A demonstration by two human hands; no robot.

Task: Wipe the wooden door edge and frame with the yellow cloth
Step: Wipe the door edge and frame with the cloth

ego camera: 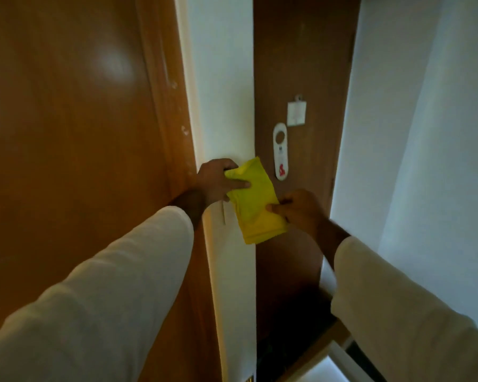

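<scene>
Because it is being folded into a pad, the yellow cloth [253, 197] sits against the door edge [224, 119], left hand [218, 181] pinching at nine o'clock, right hand [298, 206] at four.

This is looking like a hotel room entrance: a white oblong door hanger with a round hole and red mark [280, 151] is lying against a dark brown wooden panel [304, 64], just below a small white square card [296, 113], between plain white walls [224, 78] and an orange-brown wooden door [66, 119].
</scene>
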